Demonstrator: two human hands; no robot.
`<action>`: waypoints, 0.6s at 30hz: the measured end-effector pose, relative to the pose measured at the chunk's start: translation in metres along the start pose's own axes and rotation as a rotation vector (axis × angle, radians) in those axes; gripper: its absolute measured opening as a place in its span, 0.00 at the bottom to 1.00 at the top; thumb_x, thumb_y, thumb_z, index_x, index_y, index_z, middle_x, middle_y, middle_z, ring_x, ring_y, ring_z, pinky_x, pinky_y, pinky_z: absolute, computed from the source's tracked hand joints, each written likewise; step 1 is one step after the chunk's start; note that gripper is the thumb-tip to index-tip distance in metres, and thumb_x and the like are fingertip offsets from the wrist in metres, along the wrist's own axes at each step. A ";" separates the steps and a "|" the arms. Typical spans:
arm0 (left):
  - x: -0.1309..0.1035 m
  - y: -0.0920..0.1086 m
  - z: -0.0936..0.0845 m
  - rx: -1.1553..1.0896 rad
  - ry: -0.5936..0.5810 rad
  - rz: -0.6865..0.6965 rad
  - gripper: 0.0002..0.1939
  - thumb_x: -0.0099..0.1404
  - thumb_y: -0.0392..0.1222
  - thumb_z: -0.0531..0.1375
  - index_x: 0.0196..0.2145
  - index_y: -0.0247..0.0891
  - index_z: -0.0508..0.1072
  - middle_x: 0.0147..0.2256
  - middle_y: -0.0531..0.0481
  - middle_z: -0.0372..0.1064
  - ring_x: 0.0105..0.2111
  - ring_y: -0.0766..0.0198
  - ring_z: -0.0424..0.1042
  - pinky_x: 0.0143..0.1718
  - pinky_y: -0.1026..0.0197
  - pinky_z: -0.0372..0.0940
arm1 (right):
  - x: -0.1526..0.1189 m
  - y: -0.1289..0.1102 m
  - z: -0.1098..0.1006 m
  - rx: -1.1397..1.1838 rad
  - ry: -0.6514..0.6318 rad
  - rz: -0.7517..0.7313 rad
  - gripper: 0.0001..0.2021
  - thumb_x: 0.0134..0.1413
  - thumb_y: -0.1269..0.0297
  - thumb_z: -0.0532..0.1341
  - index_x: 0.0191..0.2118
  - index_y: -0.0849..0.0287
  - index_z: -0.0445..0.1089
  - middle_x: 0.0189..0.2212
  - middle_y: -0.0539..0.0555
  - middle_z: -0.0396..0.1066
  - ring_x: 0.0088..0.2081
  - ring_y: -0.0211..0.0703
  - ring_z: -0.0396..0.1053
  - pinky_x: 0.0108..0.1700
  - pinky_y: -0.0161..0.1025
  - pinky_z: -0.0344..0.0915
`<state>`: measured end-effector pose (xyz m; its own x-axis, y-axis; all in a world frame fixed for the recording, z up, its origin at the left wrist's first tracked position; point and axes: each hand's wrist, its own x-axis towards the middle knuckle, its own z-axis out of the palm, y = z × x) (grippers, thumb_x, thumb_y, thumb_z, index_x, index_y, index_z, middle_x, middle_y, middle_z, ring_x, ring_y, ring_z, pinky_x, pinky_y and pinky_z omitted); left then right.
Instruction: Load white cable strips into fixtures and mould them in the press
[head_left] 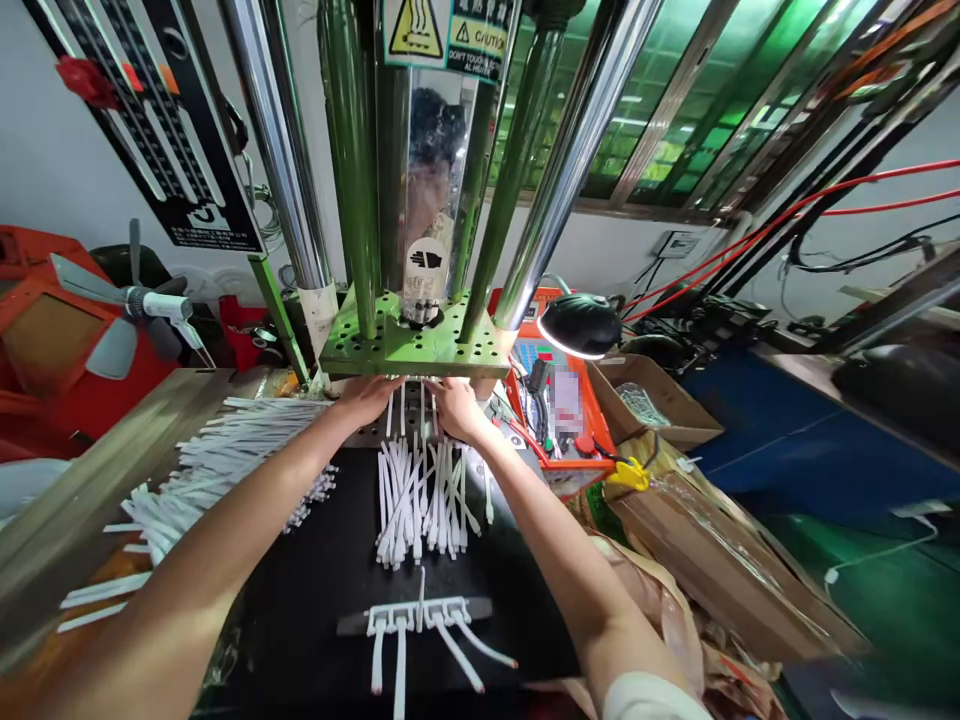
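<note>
My left hand (373, 398) and my right hand (455, 407) reach in under the front edge of the green perforated plate (412, 350) of an upright press. The plate hides most of the fingertips, so their grip is not visible. Between the hands several white cables (403, 408) hang toward me, close to the right fingers. Just below lies a bundle of white cables (420, 500) with connectors on a black surface. Nearer to me, a metal bar (480, 607) carries a white moulded strip (431, 614) with several short cable ends sticking out.
A big pile of white cables (225, 455) lies beyond my left forearm. A lit black lamp (581, 325) stands over an orange control box (559, 400) at the right. Cardboard boxes (727, 540), a grey fan (135, 300) and steel columns (281, 150) surround the spot.
</note>
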<state>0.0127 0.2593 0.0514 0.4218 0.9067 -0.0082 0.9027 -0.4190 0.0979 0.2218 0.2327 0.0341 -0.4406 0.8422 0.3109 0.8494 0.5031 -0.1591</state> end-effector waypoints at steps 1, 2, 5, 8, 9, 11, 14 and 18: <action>-0.008 0.002 -0.002 -0.010 0.001 -0.002 0.32 0.67 0.28 0.44 0.67 0.42 0.59 0.61 0.38 0.64 0.60 0.44 0.65 0.58 0.40 0.61 | -0.020 -0.001 -0.001 0.023 0.006 0.018 0.20 0.63 0.78 0.55 0.59 0.67 0.66 0.58 0.70 0.64 0.57 0.55 0.65 0.57 0.52 0.65; -0.022 0.004 -0.002 -0.025 -0.001 -0.004 0.33 0.67 0.27 0.43 0.68 0.41 0.57 0.63 0.38 0.61 0.61 0.45 0.63 0.60 0.40 0.59 | -0.045 -0.002 -0.003 0.048 0.007 0.040 0.18 0.64 0.76 0.55 0.58 0.67 0.67 0.58 0.69 0.63 0.57 0.54 0.65 0.58 0.50 0.65; -0.094 0.011 0.011 -0.111 0.037 0.040 0.30 0.70 0.29 0.41 0.68 0.40 0.54 0.64 0.41 0.58 0.63 0.54 0.60 0.65 0.48 0.55 | -0.141 -0.007 -0.012 0.178 0.036 0.047 0.12 0.68 0.69 0.55 0.51 0.64 0.70 0.56 0.67 0.65 0.57 0.51 0.64 0.58 0.49 0.66; -0.204 0.015 0.035 -0.186 0.269 0.255 0.24 0.73 0.38 0.49 0.65 0.41 0.59 0.62 0.43 0.62 0.62 0.56 0.62 0.65 0.52 0.56 | -0.241 -0.018 -0.028 0.321 0.102 0.056 0.11 0.68 0.63 0.58 0.50 0.58 0.71 0.55 0.64 0.66 0.59 0.55 0.63 0.58 0.56 0.66; -0.241 0.015 0.044 -0.126 0.318 0.315 0.26 0.72 0.39 0.53 0.66 0.42 0.58 0.60 0.42 0.64 0.61 0.54 0.63 0.65 0.50 0.54 | -0.268 -0.023 -0.032 0.336 0.089 0.068 0.13 0.67 0.60 0.59 0.53 0.57 0.70 0.56 0.64 0.65 0.60 0.57 0.62 0.58 0.58 0.66; -0.301 0.012 0.061 0.014 0.334 0.395 0.31 0.69 0.47 0.58 0.66 0.40 0.58 0.57 0.40 0.68 0.58 0.49 0.67 0.67 0.45 0.50 | -0.308 -0.033 -0.038 0.298 0.008 0.076 0.21 0.64 0.55 0.62 0.58 0.57 0.66 0.59 0.66 0.62 0.62 0.62 0.59 0.59 0.61 0.64; -0.346 0.006 0.082 0.148 0.285 0.346 0.37 0.66 0.52 0.58 0.68 0.38 0.56 0.60 0.34 0.65 0.56 0.41 0.68 0.66 0.38 0.49 | -0.331 -0.043 -0.034 0.129 -0.076 0.055 0.26 0.64 0.63 0.60 0.66 0.58 0.59 0.62 0.67 0.59 0.64 0.63 0.56 0.62 0.65 0.59; -0.348 0.007 0.093 0.153 0.198 0.195 0.36 0.66 0.40 0.53 0.70 0.44 0.49 0.64 0.38 0.59 0.59 0.42 0.66 0.66 0.35 0.47 | -0.329 -0.046 -0.023 -0.020 -0.036 0.068 0.35 0.58 0.81 0.50 0.70 0.53 0.53 0.59 0.62 0.63 0.63 0.55 0.60 0.62 0.60 0.60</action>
<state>-0.1199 -0.0641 -0.0381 0.5766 0.7942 0.1916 0.8153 -0.5745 -0.0724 0.3344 -0.0715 -0.0392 -0.3912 0.8810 0.2660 0.8833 0.4406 -0.1601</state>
